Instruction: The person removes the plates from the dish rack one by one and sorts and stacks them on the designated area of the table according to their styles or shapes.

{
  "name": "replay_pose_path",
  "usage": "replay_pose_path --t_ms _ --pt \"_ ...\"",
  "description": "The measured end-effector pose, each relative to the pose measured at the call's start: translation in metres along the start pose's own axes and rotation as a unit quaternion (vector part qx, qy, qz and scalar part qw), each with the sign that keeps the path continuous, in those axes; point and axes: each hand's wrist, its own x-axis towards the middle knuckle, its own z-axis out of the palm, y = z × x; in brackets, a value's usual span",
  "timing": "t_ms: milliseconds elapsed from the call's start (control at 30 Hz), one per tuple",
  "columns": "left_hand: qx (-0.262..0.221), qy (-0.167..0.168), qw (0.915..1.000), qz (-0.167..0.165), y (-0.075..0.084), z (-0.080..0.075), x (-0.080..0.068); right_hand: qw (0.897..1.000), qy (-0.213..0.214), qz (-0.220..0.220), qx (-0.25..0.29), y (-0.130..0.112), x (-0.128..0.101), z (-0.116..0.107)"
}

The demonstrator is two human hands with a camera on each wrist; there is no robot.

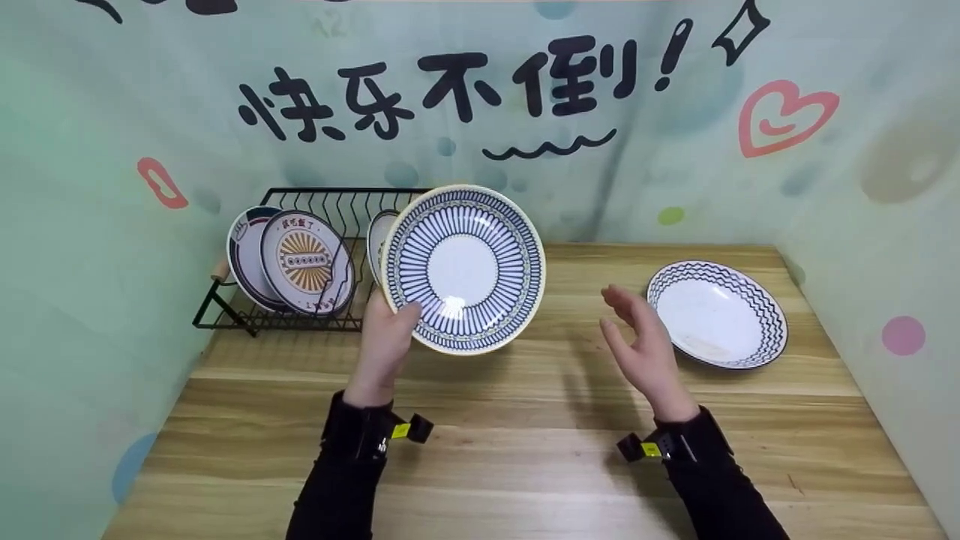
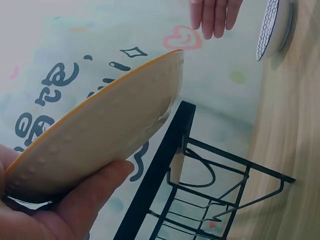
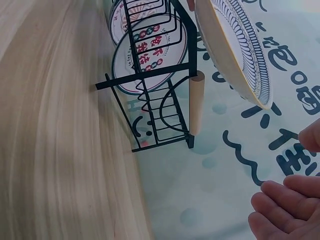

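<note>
My left hand (image 1: 386,337) grips the lower left rim of a blue-striped plate (image 1: 463,268) and holds it up, tilted, above the wooden table (image 1: 525,420). Its pale underside (image 2: 105,130) fills the left wrist view, with my fingers (image 2: 75,205) beneath it. The plate's striped face (image 3: 240,50) shows in the right wrist view. My right hand (image 1: 637,341) hovers open to the right of the plate, holding nothing, its fingertips (image 3: 285,205) visible. A second plate with a zigzag rim (image 1: 716,313) lies flat on the table to the right.
A black wire dish rack (image 1: 300,262) stands at the back left with several decorated plates (image 1: 306,261) upright in it; it has a wooden handle (image 3: 196,102). Printed fabric walls (image 1: 480,112) enclose the table at the back and both sides.
</note>
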Motion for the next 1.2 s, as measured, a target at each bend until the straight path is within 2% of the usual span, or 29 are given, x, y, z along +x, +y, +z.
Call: replay_pose_path --t_ms 367,667,967,1200 --pt "-0.004 -0.033 0.9993 -0.018 -0.007 0.011 -0.004 1.000 -0.001 0.005 0.003 0.001 -0.002 0.000" --pt "0.001 -0.054 0.9982 -0.027 -0.009 0.018 -0.009 1.000 -0.016 0.000 0.023 -0.037 0.001 0.001" --pt "-0.006 -0.082 0.9964 -0.019 -0.011 0.026 -0.013 0.997 -0.035 0.025 0.061 -0.042 0.001 0.000" --pt "0.000 -0.100 0.9945 -0.030 -0.015 0.033 -0.019 0.994 -0.044 0.047 0.084 -0.008 -0.006 0.005"
